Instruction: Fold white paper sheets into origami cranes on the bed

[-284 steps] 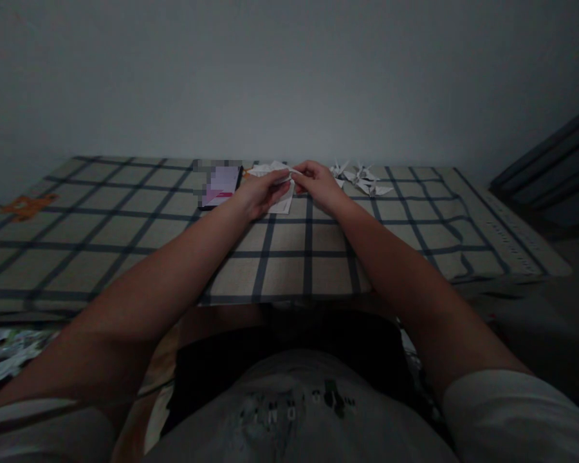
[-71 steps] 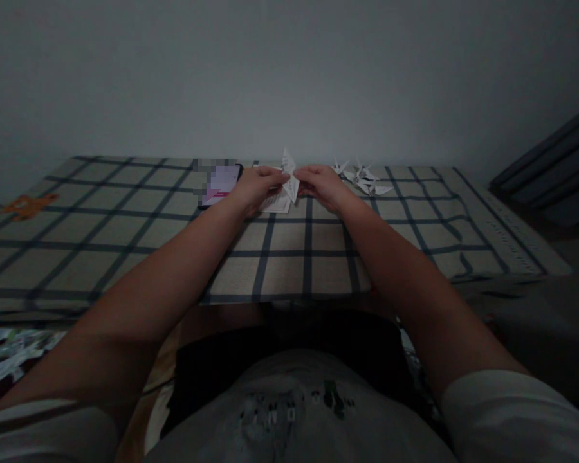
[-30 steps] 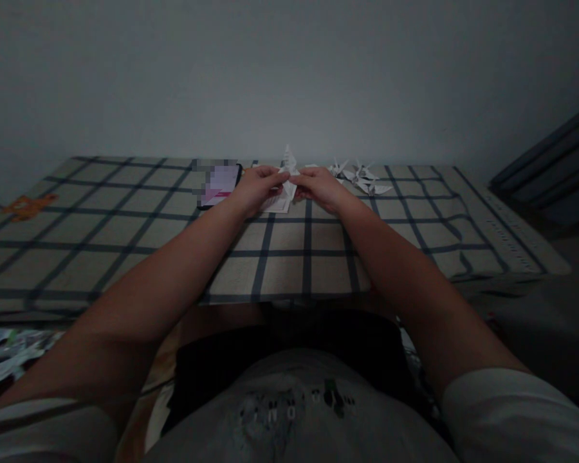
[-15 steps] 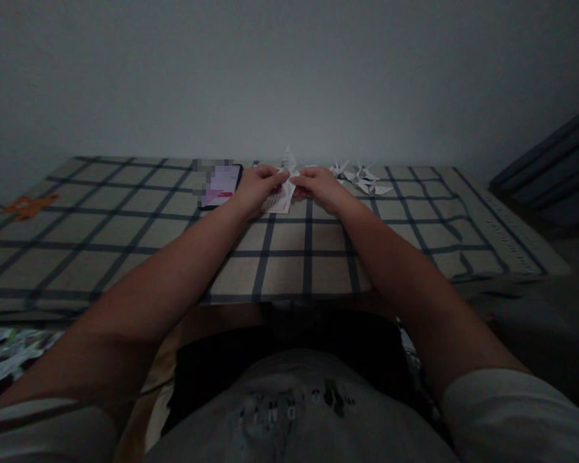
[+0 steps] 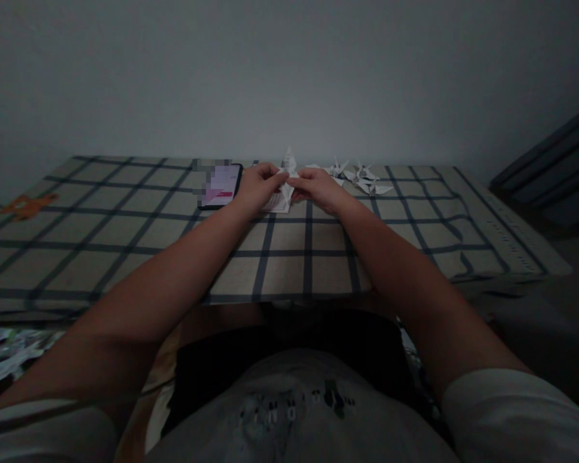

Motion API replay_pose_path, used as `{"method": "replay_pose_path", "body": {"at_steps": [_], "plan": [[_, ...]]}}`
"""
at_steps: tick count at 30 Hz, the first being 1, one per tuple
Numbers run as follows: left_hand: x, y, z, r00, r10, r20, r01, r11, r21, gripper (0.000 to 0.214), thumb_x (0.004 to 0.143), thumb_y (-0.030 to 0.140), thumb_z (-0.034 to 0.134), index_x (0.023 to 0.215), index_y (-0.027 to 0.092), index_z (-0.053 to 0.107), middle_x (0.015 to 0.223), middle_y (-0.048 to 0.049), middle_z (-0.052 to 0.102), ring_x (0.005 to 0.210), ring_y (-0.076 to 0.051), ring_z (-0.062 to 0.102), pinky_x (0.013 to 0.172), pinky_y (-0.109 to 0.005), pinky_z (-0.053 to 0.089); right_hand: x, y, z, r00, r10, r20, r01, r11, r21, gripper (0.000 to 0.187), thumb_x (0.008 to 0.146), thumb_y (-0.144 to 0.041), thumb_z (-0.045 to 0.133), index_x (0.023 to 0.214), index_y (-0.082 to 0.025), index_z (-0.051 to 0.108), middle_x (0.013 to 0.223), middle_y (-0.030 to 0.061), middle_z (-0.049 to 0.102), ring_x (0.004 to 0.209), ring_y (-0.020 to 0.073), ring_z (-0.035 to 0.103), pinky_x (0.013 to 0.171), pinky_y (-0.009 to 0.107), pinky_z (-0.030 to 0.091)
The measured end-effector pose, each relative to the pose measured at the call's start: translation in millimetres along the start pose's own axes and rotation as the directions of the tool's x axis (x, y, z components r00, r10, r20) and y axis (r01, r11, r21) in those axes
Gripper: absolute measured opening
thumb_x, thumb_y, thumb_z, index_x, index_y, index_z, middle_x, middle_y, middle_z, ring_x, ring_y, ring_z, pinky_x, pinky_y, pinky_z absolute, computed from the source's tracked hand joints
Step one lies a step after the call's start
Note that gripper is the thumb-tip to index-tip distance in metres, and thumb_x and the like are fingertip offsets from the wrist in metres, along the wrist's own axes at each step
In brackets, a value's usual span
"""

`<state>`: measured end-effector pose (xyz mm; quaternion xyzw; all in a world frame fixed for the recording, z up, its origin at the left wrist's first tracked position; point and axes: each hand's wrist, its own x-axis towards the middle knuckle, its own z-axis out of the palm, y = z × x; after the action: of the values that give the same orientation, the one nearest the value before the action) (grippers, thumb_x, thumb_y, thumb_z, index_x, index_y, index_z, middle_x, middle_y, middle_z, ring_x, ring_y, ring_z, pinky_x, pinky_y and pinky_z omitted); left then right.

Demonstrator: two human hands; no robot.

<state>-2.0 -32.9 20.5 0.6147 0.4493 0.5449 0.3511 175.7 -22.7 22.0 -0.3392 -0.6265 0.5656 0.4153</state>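
Both my hands meet over the far middle of a checked cloth point(image 5: 280, 257). My left hand point(image 5: 258, 186) and my right hand point(image 5: 318, 186) each pinch a small folded white paper figure point(image 5: 288, 168), whose pointed tip stands up between the fingertips. Under the hands lies a flat white paper sheet point(image 5: 276, 204). The light is dim and the folds are hard to make out.
A lit phone point(image 5: 220, 185) lies just left of my left hand. Several finished white paper cranes point(image 5: 361, 177) sit to the right near the wall. An orange scrap point(image 5: 26, 206) lies at the far left. More paper pieces point(image 5: 4, 357) lie below the cloth's left edge.
The paper figure went from lying flat between my fingers to standing with its tip up. In the last second my hands have closed in slightly on it; nothing else moved.
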Motion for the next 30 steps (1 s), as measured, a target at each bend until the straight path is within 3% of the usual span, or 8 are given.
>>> {"method": "replay_pose_path", "body": {"at_steps": [4,16,21,30], "plan": [[-1.8,1.0,1.2,0.995,-0.081,0.051,0.088,0.987,-0.138,0.028,0.071,0.042,0.079,0.073,0.019,0.064,0.070,0.0014,0.060,0.067,-0.013,0.057,0.063,-0.024,0.048,2.1,3.9,-2.8,0.999,-0.029,0.022,0.029,0.999,0.019,0.017,0.086,-0.027,0.076,0.078,-0.015,0.067,0.069,-0.0005,0.069,0.063,0.0095,0.063,0.066,0.022,0.054],[0.9,-2.0,-0.6,0.991,-0.111,0.074,0.125,0.967,-0.220,0.030,0.065,0.039,0.082,0.067,0.019,0.060,0.068,0.0007,0.059,0.067,-0.013,0.058,0.063,-0.024,0.047,0.8,3.6,-1.6,0.998,-0.048,0.042,0.051,0.996,-0.078,0.012,0.084,-0.022,0.073,0.077,-0.015,0.068,0.068,-0.0002,0.070,0.062,0.0100,0.064,0.063,0.021,0.053],[-0.6,0.2,-1.4,0.990,-0.107,0.091,0.121,0.979,-0.166,0.036,0.066,0.047,0.084,0.073,0.019,0.063,0.071,0.0006,0.062,0.066,-0.012,0.057,0.064,-0.025,0.048,1.3,5.2,-2.8,0.998,-0.050,0.049,0.053,0.997,-0.065,0.012,0.085,-0.024,0.074,0.078,-0.015,0.069,0.069,0.0004,0.071,0.063,0.0104,0.064,0.063,0.021,0.053],[5.1,-5.0,-4.6,0.998,-0.035,0.053,0.038,0.998,-0.058,0.029,0.073,0.042,0.082,0.072,0.017,0.068,0.065,0.0003,0.061,0.058,-0.011,0.052,0.058,-0.024,0.041,2.6,3.7,-3.2,0.998,-0.056,-0.014,0.056,0.998,-0.021,0.028,0.088,-0.042,0.077,0.079,-0.017,0.067,0.067,-0.0010,0.068,0.063,0.0097,0.065,0.065,0.020,0.054]]}}
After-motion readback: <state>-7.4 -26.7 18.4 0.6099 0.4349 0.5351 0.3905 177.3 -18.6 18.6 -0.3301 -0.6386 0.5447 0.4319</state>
